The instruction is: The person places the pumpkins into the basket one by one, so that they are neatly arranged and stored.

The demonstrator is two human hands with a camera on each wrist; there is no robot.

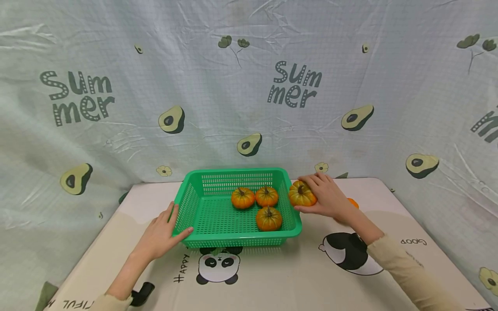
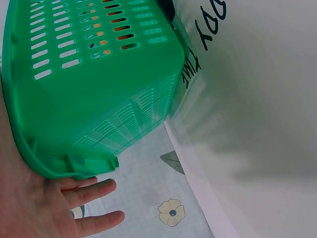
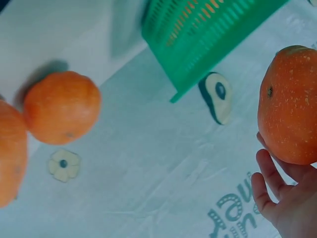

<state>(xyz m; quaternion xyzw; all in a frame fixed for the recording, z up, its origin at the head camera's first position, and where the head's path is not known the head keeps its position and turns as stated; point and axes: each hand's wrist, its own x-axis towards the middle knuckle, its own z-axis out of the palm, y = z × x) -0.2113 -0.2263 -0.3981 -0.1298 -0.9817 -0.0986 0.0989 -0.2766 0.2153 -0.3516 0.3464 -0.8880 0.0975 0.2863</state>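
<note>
Clock: centred on the green basket (image 1: pixel 243 237), with twelve at its far wall as the head view looks.
Held pumpkin (image 1: pixel 302 194): off the table (image 1: pixel 288 276), just outside the basket wall at about three o'clock; the right wrist view shows a gap between them.
Right grip (image 1: pixel 324 194): closed round the pumpkin, spread only as wide as its girth, fingertips over the far side and thumb below.
Left grip (image 1: pixel 155 235): fingers straight and thumb spread wide, grasping nothing, lying against the rim at about eight o'clock.
Pumpkins inside: a middle pumpkin (image 1: pixel 243 198) near centre toward one o'clock, a far pumpkin (image 1: pixel 266 197) close beside it at two, a near pumpkin (image 1: pixel 269 219) at four.
Pumpkins outside: the right wrist view shows a whole pumpkin (image 3: pixel 62 106) and a cut-off pumpkin (image 3: pixel 11 153).
Crossing the rim: the step looks like carrying the pumpkin inward toward nine o'clock; best lift its underside well over the edge first.
Setting down: mesh floor at six o'clock seems the easiest landing; lower until it touches, then loosen thumb first.
Steadying: light left pressure should keep the basket from sliding if the wall is knocked.
Risk: dropping early could roll the neighbours.
</note>
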